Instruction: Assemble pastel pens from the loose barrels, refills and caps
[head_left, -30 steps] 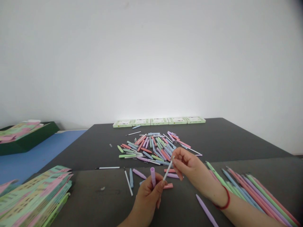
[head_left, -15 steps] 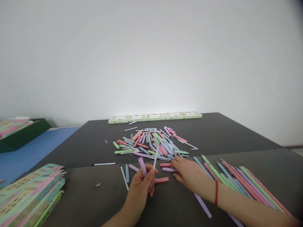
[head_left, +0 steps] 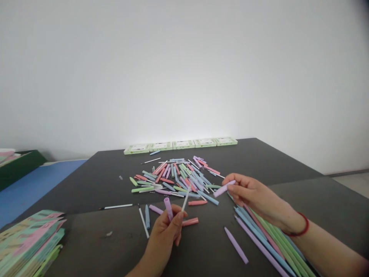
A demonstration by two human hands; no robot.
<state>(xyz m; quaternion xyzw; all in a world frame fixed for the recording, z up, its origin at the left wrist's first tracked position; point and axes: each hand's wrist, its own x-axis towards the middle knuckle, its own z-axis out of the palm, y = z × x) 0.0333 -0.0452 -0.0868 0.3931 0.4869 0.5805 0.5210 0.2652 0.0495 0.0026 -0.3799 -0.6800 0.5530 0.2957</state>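
My left hand (head_left: 166, 234) is closed on a purple pen tube (head_left: 167, 208), its open end up, and on a thin white pen refill (head_left: 186, 197) that slants upward. To the right, my right hand (head_left: 255, 195) is raised above the table, pinching a short purple pen barrel piece (head_left: 221, 189) between thumb and fingers. A red pen piece (head_left: 190, 222) lies just beside my left fingers. Another purple piece (head_left: 155, 209) rests on their other side. Farther back spreads a heap of loose pastel pen parts (head_left: 173, 177) and white refills.
Long pastel pens (head_left: 259, 246) lie in a row under my right forearm, with a single purple pen (head_left: 236, 245) nearby. Flat light-green boxes (head_left: 183, 144) line the far table edge. Printed packets (head_left: 31, 242) are stacked at front left; a dark green box (head_left: 23, 167) stands beyond.
My right hand has lifted the purple barrel piece from the table and moved right and up with it. My left hand keeps its hold. The view has shifted slightly.
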